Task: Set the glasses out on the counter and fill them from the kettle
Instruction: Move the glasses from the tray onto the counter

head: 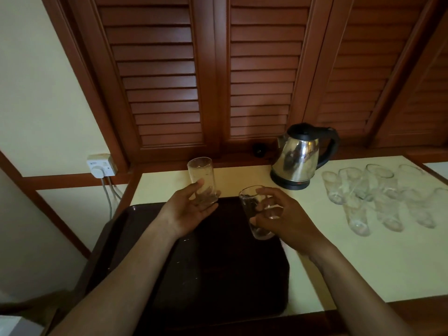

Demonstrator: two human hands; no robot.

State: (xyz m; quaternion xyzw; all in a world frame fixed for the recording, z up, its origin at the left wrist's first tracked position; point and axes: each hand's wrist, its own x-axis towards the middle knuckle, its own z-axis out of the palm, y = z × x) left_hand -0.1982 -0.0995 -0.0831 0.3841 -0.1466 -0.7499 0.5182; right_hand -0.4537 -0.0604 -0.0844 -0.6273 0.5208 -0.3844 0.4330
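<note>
My left hand (191, 210) grips a clear empty glass (201, 177) near its base, upright, above the far edge of a dark brown tray (218, 275). In my right hand (288, 218) is a second clear glass (252, 207), tilted a little, over the tray's right side. A steel kettle (299, 158) with a black lid and handle stands on its base at the back of the pale counter (351, 263). Several more clear glasses (378, 200) stand grouped on the counter to the kettle's right.
Brown louvred shutters (242, 81) rise behind the counter. A wall socket (101, 166) with a white plug and cable sits at the left. The tray overhangs the counter's front left. A small dark knob (259, 149) lies on the ledge beside the kettle.
</note>
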